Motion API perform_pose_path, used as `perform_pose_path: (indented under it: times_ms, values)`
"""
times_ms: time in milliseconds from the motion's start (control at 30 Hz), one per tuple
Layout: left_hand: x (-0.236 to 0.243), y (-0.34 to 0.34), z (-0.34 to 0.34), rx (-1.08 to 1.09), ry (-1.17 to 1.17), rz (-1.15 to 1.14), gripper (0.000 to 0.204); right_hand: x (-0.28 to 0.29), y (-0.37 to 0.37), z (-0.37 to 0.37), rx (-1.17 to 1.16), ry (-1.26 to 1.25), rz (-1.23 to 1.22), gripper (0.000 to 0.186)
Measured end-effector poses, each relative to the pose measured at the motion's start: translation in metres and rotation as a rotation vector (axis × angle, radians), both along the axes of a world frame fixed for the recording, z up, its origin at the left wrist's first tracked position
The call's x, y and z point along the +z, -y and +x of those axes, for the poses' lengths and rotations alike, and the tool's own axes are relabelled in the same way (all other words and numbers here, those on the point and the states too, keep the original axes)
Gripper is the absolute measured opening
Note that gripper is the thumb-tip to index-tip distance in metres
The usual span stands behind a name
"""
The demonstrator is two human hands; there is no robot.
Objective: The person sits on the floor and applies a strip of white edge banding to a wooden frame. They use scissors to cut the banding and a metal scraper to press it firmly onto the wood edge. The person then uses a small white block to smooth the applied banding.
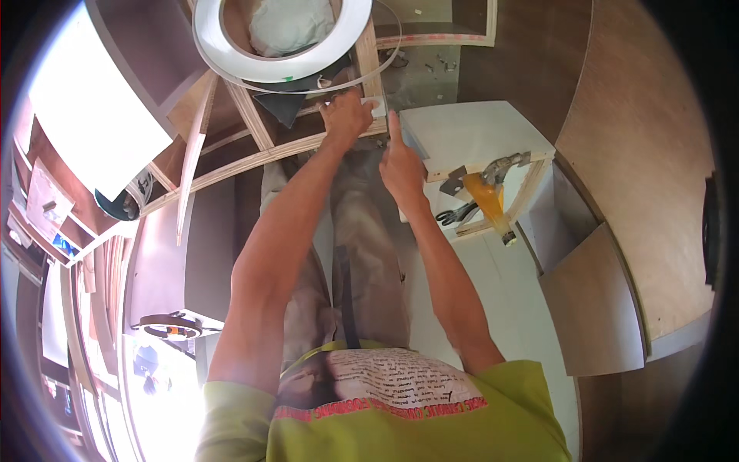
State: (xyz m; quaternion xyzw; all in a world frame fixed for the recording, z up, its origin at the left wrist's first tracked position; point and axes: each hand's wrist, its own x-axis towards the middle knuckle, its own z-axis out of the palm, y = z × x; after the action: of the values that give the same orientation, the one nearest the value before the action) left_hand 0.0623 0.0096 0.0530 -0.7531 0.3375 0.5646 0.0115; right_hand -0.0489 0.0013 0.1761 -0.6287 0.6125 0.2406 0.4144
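Observation:
Fingers bent, my left hand is at the wooden frame beside a small white piece; what it grips is unclear. My right hand has the index finger stretched up to the frame's end and the others curled, their contents hidden. Just above lies a large white coil of strip with pale cloth inside and a dark sheet underneath. Right of my right hand is a white-topped box; a yellow-handled tool and black scissors sit in its open wooden section.
My legs are below the frame. Wooden panels and cabinet pieces line the right. On the left are a bright white panel, an upright plywood strip, a grey cabinet and a dark ring-shaped object.

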Motion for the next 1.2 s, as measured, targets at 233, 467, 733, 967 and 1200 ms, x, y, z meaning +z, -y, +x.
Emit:
perform_pose_path:
  times_ms: [233, 467, 733, 967, 1200]
  values:
    - [0.002, -0.003, -0.001, 0.0, 0.012, -0.039, 0.043, 0.001, 0.0, -0.009, -0.007, 0.029, -0.04, 0.065]
    - [-0.001, -0.005, 0.0, 0.055, -0.057, -0.016, 0.048, -0.029, 0.007, -0.015, -0.048, 0.058, -0.019, 0.067]
    - [-0.003, -0.004, -0.002, 0.05, -0.042, -0.018, 0.049, -0.045, -0.004, -0.013, 0.003, 0.039, -0.126, 0.071]
    - [0.005, 0.0, 0.0, 0.027, 0.036, -0.005, 0.047, 0.001, 0.006, 0.002, -0.045, -0.013, 0.045, 0.071]
    - [-0.007, -0.005, -0.002, 0.025, 0.045, -0.081, 0.046, -0.01, 0.006, -0.004, -0.089, 0.016, -0.006, 0.067]
